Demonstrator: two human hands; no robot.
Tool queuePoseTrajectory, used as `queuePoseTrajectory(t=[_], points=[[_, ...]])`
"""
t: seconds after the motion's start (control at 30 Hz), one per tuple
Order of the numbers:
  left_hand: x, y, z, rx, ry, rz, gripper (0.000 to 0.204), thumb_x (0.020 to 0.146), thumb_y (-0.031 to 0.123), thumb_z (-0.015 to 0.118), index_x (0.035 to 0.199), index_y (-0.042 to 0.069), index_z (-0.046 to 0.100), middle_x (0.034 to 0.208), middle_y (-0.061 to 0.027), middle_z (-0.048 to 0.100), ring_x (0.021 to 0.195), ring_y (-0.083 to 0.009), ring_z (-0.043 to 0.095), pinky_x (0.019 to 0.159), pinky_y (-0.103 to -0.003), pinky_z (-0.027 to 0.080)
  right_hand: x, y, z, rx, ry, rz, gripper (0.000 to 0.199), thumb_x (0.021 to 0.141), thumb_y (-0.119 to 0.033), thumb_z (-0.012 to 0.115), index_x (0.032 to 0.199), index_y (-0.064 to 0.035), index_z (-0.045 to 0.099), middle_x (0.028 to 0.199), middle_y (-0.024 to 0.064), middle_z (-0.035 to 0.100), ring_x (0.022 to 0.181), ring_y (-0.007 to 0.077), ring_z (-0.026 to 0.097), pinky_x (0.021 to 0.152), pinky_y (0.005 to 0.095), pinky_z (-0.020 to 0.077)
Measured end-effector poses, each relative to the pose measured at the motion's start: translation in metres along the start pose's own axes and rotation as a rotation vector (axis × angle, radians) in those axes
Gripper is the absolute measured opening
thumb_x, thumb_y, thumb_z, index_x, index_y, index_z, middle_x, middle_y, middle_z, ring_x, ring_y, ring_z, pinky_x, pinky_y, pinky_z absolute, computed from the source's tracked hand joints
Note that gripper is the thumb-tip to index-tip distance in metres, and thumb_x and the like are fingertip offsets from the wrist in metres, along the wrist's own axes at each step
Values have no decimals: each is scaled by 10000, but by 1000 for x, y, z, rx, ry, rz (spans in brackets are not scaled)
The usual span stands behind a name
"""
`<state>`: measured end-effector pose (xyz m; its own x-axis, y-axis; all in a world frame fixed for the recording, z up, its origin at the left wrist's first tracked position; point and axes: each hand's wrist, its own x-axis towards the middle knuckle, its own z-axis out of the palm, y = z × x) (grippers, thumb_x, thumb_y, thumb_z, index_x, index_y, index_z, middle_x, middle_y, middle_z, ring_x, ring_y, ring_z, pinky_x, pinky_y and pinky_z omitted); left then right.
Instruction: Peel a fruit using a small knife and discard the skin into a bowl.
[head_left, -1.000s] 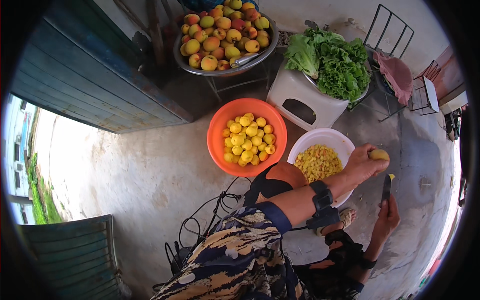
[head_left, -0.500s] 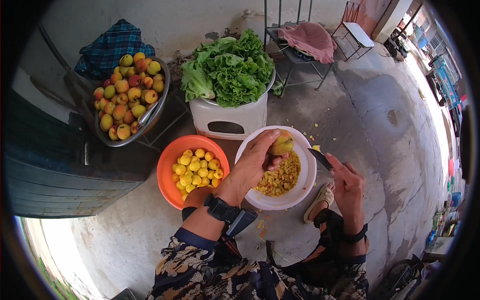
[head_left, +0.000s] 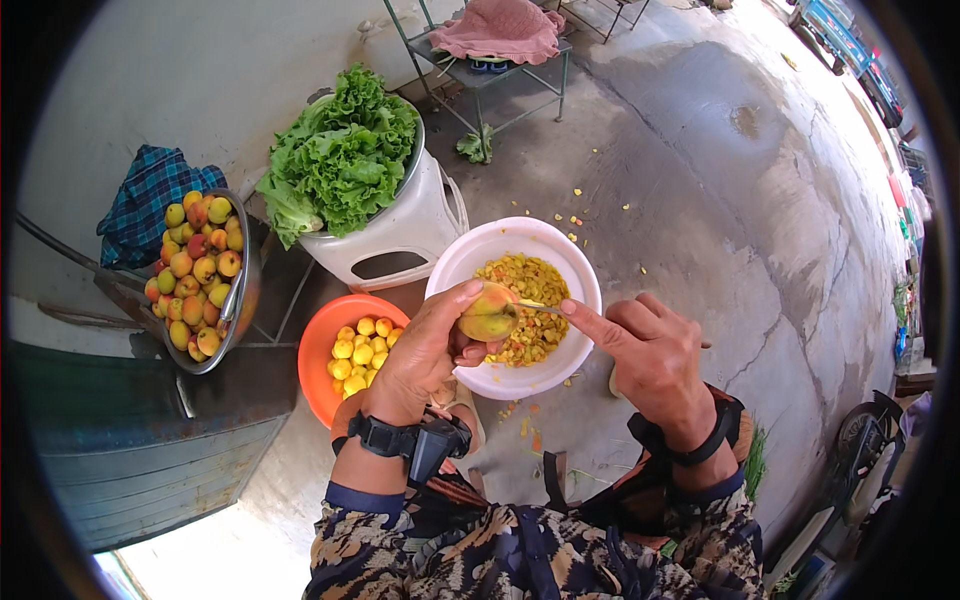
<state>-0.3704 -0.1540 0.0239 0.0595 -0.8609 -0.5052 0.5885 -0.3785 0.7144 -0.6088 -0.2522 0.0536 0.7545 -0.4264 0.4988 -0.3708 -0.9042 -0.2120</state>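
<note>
My left hand (head_left: 420, 350) is closed around a yellow-green peach (head_left: 489, 314) with a reddish patch, holding it above a white basin (head_left: 586, 275). Small yellow peel scraps (head_left: 535, 345) cover much of the basin's floor. In my right hand (head_left: 655, 350) is a small knife (head_left: 542, 307), its handle wrapped by the fingers and the index finger stretched along it. The blade reaches to the right side of the peach and seems to touch it. Left of the white basin, an orange basin (head_left: 313, 372) contains several peeled yellow peaches (head_left: 360, 352).
At far left a metal bowl (head_left: 243, 300) of unpeeled peaches stands beside a blue checked cloth (head_left: 150, 195). Leafy lettuce (head_left: 345, 150) fills a bowl on a white stool (head_left: 400, 245). A chair (head_left: 485, 75) with a pink cloth is at the back. Scraps dot the concrete floor (head_left: 690, 200).
The knife in my right hand has come from apart on the right to the peach. My left hand still holds the peach. The whole view has turned, shifting the surroundings.
</note>
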Motion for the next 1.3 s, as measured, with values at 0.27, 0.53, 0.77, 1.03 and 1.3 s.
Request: queuePoseTrajectory(t=[0.27, 0.53, 0.77, 1.03, 1.3], points=[[2, -2, -2, 105, -45, -17, 524, 1025, 490, 489, 1129, 1, 649, 715, -34, 543, 536, -82, 398, 467, -206, 290, -8, 3, -7, 15, -48, -61, 583, 741, -164, 676, 1320, -223, 700, 736, -15, 486, 660, 161, 553, 556, 314, 487], [-1, -2, -5, 92, -80, -5, 541, 1026, 498, 482, 1105, -8, 660, 700, -21, 527, 512, -70, 362, 463, -200, 277, -10, -1, -5, -20, -6, -119, 547, 790, -180, 640, 1334, -215, 692, 756, -15, 475, 664, 158, 539, 548, 304, 469], [-3, 0, -11, 121, -76, 22, 511, 1022, 482, 516, 1098, 1, 671, 730, -30, 567, 509, -48, 367, 444, -179, 265, -7, -6, -1, -4, -19, -98, 548, 798, -163, 638, 1342, -210, 682, 752, -10, 483, 664, 165, 547, 552, 305, 479], [-2, -3, -14, 240, -28, 126, 469, 1003, 467, 570, 1103, 22, 679, 756, -31, 591, 527, -40, 388, 445, -178, 240, -6, -11, 5, 72, -77, -9, 585, 745, -57, 671, 1298, -241, 710, 698, -15, 535, 626, 171, 553, 551, 341, 400], [1, -7, -25, 89, -67, 15, 508, 984, 506, 599, 1109, 18, 667, 752, -31, 585, 519, -47, 389, 436, -182, 246, -8, -7, 14, 13, -77, -94, 571, 772, -118, 670, 1335, -210, 684, 710, 2, 499, 646, 188, 601, 513, 341, 510]])
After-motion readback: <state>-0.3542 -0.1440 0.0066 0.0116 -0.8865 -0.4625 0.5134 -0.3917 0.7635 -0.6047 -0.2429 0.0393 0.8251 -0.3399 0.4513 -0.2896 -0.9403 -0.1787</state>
